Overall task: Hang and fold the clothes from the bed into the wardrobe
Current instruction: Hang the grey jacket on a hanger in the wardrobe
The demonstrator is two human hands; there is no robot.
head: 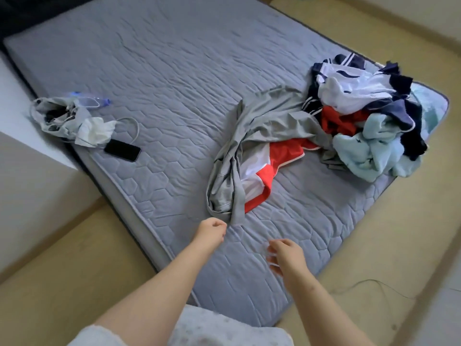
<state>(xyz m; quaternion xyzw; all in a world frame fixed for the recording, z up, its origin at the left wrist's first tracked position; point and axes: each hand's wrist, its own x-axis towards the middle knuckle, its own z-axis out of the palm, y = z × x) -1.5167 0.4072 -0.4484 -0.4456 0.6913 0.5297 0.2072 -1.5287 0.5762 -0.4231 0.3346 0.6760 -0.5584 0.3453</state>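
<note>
Crumpled pile of white, navy, red and pale-blue clothes sits at the right corner of the grey quilted bed, with a long grey garment trailing toward the near edge. The left hand is curled and empty just beside its tip. The right hand is loose and open over the bed's bare near end.

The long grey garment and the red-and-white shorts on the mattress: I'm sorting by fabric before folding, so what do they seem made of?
The long grey garment looks like thin, soft knit, perhaps cotton jersey: matte, limp folds, stitched hem. The red-and-white shorts look like smooth synthetic sports fabric, perhaps polyester: slight sheen, white piping.
</note>
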